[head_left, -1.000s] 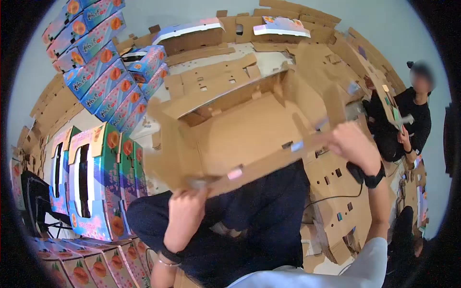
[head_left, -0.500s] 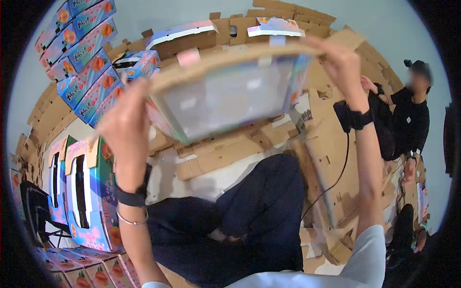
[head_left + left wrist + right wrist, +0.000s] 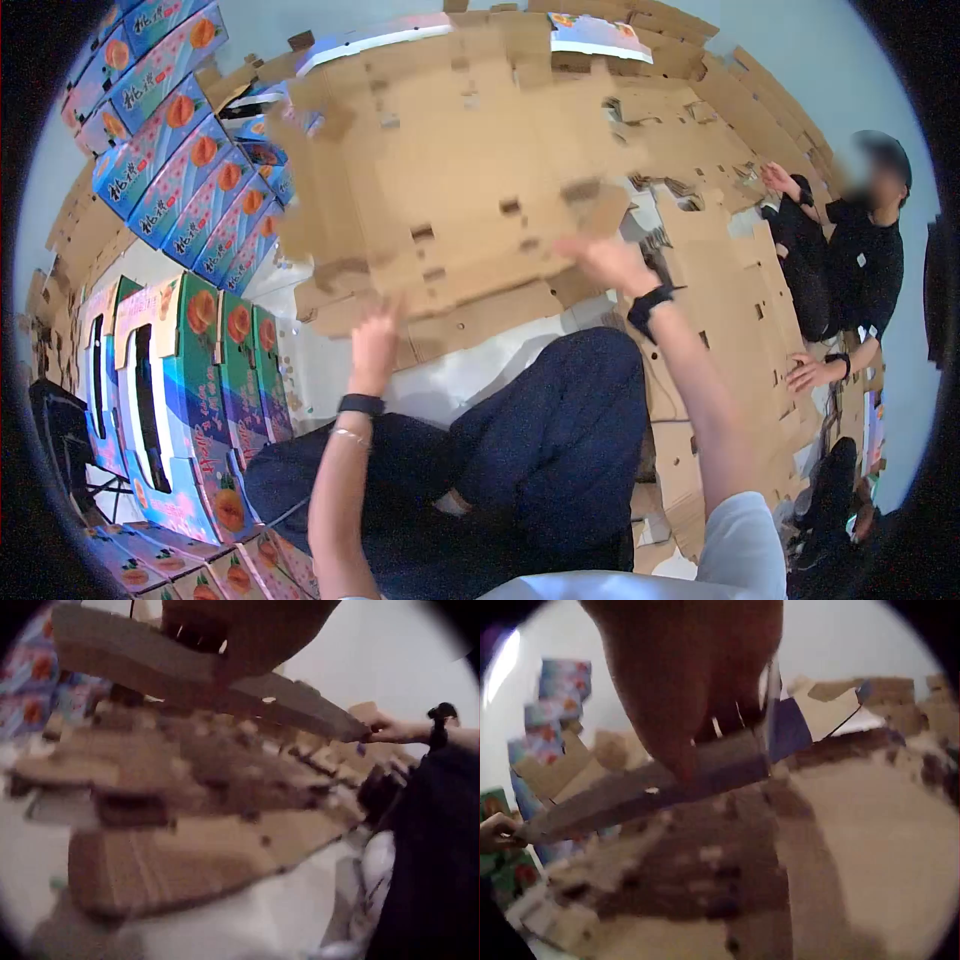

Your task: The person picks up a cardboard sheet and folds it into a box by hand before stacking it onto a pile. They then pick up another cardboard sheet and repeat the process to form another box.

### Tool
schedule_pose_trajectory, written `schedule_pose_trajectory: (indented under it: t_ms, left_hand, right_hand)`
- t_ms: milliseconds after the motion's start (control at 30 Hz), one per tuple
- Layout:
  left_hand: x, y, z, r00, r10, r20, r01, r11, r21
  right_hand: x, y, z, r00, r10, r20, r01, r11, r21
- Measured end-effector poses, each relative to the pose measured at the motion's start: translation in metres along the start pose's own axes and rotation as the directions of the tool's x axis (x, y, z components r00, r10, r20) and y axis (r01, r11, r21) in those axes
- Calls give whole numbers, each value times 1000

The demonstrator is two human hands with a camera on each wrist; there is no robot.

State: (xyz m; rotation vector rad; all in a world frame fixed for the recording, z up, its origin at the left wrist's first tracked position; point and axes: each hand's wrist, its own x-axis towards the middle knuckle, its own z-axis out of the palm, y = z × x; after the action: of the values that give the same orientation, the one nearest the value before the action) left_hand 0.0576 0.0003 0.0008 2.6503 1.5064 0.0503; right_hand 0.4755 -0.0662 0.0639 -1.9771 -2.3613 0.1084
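A wide brown cardboard piece (image 3: 440,170) with small slots lies or hovers in front of the person; motion blurs its outline. My left hand (image 3: 375,350) pinches its near edge at the left, and my right hand (image 3: 612,265) grips the same edge further right. The left wrist view has the left hand (image 3: 251,634) over a long cardboard edge (image 3: 127,656), thumb against it. In the right wrist view, the right hand (image 3: 697,675) curls over the edge (image 3: 600,806), beside a blue printed flap (image 3: 791,729).
Printed peach boxes (image 3: 165,100) are stacked at the left, with handled boxes (image 3: 175,400) nearer. Flattened cardboard (image 3: 720,270) covers the floor at right. Another person (image 3: 865,260) in black sits at the far right. Box tops (image 3: 600,38) stand at the back.
The open cardboard box was raised and tipped, showing its printed side; now a brown slotted face shows. Both hands have come down from their raised position. The other person's lower hand has moved.
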Motion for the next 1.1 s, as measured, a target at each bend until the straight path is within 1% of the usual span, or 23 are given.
schedule_pose_trajectory:
  t_ms: [33,100,133,167,200,233,267,333,400,467,500,533,567,633,733,800,833,900,933,967,1000,1033,1100]
  left_hand:
    - [-10,-11,52,996,85,19,-86,990,116]
    - [-31,-1,49,994,76,76,-81,994,71]
    - [-36,3,48,986,78,147,-83,996,23]
    - [-33,-3,55,984,80,162,-83,996,12]
    - [-20,-15,63,995,79,63,-80,997,10]
    - [-4,-17,55,996,78,-44,-78,997,12]
    - [2,-18,46,994,15,107,-7,997,-73]
    - [0,-12,37,990,-22,140,32,997,-72]
    - [-5,-3,31,982,-57,181,71,995,-71]
    - [-9,5,27,980,-88,176,101,993,-65]
    - [-9,3,38,979,-90,182,103,993,-65]
    - [-9,-1,52,991,-65,120,63,998,23]
    - [-10,-4,64,998,-35,59,28,993,112]
    - [-9,0,60,996,-6,87,-4,993,115]
    - [-9,2,62,994,36,107,-46,995,93]
    - [-10,1,60,995,41,96,-48,996,72]
    - [-12,3,56,997,20,69,-21,1000,1]
    - [-16,4,49,999,-4,45,7,997,-74]
    - [-17,4,47,998,-20,62,26,994,-102]
    - [-17,1,46,996,-36,79,46,991,-127]
    - [-18,-3,51,996,-38,78,47,991,-122]
    - [-17,-6,62,998,-25,55,30,996,-83]
    - [-14,-9,66,999,-10,31,12,999,-47]
  right_hand:
    - [-5,4,32,985,-48,165,35,996,77]
    - [-14,0,50,869,20,495,12,998,-62]
    - [-5,0,53,865,21,502,11,998,-61]
    - [3,0,56,844,134,520,-119,991,-62]
    - [8,-1,54,809,244,535,-244,967,-71]
    - [8,3,56,804,247,541,-245,967,-77]
    - [8,7,58,826,260,499,-252,964,-86]
    - [4,8,59,840,283,463,-270,958,-95]
    - [-5,3,60,902,232,365,-199,972,-127]
    - [-3,5,68,876,245,416,-191,967,-166]
    - [1,3,69,856,252,452,-179,964,-199]
    - [2,6,72,855,250,454,-179,964,-195]
    - [1,9,73,891,219,398,-120,958,-259]
    - [3,17,80,920,183,347,-65,943,-326]
    - [6,22,86,917,207,340,-82,934,-347]
    - [7,20,84,915,250,316,-157,943,-293]
    - [7,18,80,915,250,317,-157,944,-290]
    - [5,15,72,827,372,421,-266,920,-290]
    - [2,22,81,827,372,422,-265,919,-290]
    - [-3,32,96,843,407,352,-297,897,-327]
    - [-6,42,114,856,435,278,-329,874,-357]
    - [-8,52,129,859,431,275,-327,876,-354]
    - [-12,69,148,906,348,242,-238,890,-389]
